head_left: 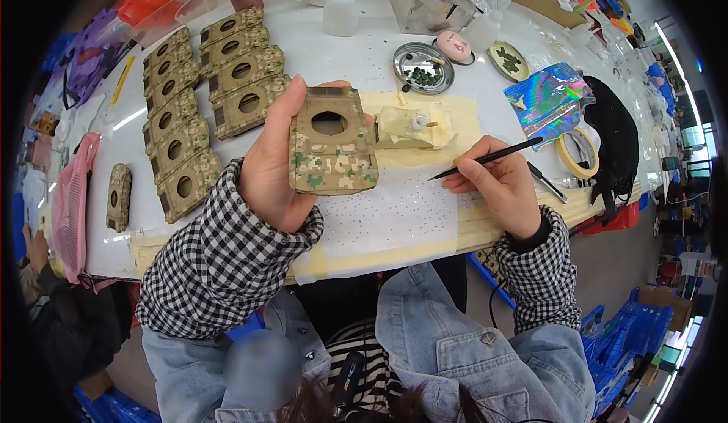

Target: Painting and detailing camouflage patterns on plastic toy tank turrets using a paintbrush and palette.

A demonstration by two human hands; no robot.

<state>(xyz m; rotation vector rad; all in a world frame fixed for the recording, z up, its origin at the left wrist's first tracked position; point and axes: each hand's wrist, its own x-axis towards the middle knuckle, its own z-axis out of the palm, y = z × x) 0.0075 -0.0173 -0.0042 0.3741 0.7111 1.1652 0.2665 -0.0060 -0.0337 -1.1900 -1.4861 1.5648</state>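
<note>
Strands of dark hair hung over the denim jacket at the bottom of the frame, while above them the left hand was clamped on a camouflaged shell just left of centre, thumb along its left side, its long axis running nearly up and down the frame. Right of centre, the right hand pinched its fingers together on a slim black tool slanting from upper right to lower left, and its tip, over the speckled white sheet, lay apart from the shell's right edge, though whether it touched the sheet could not be told.
</note>
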